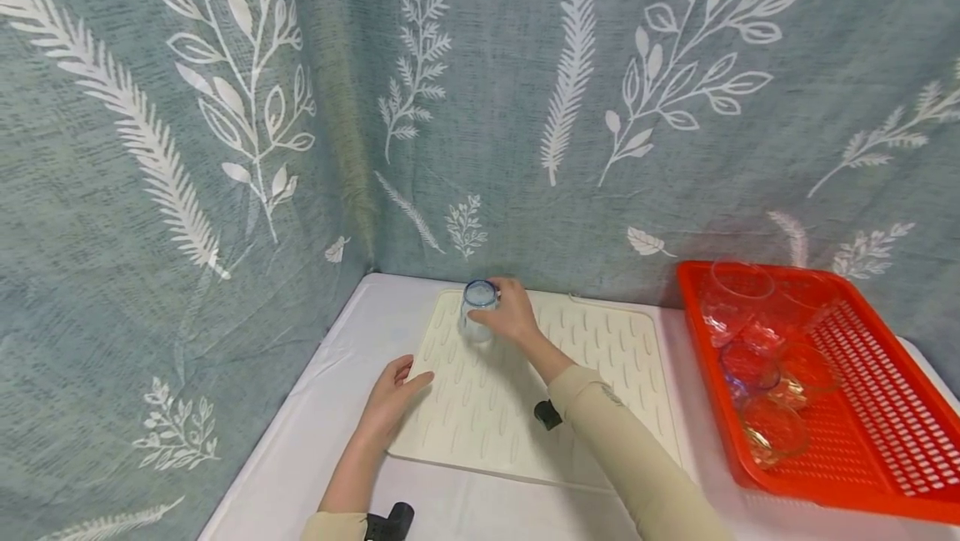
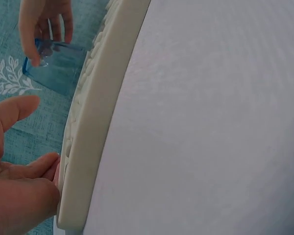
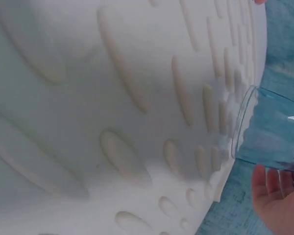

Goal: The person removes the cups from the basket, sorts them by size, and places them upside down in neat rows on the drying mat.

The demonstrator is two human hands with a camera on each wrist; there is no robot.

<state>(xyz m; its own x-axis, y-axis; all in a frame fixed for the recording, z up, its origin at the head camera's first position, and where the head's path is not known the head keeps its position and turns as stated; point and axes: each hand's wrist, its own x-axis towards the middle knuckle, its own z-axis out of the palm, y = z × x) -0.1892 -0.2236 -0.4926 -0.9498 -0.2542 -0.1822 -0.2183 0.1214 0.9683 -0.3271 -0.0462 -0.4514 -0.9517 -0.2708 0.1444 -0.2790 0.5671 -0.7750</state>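
My right hand grips a clear blue-tinted drinking glass from its right side, thumb across the front. The glass stands at the back left of a cream drying mat with raised oblong ridges. In the right wrist view the glass has its thin rim turned to the mat surface, fingers along its side. My left hand is by the mat's left edge, holding nothing, with thumb and fingers spread apart. Its fingertips are right at the mat's edge in the left wrist view.
A red plastic basket stands right of the mat, with several clear glasses inside, some with coloured bases. A white cloth covers the table. Blue-green leaf-patterned curtains hang behind and at the left.
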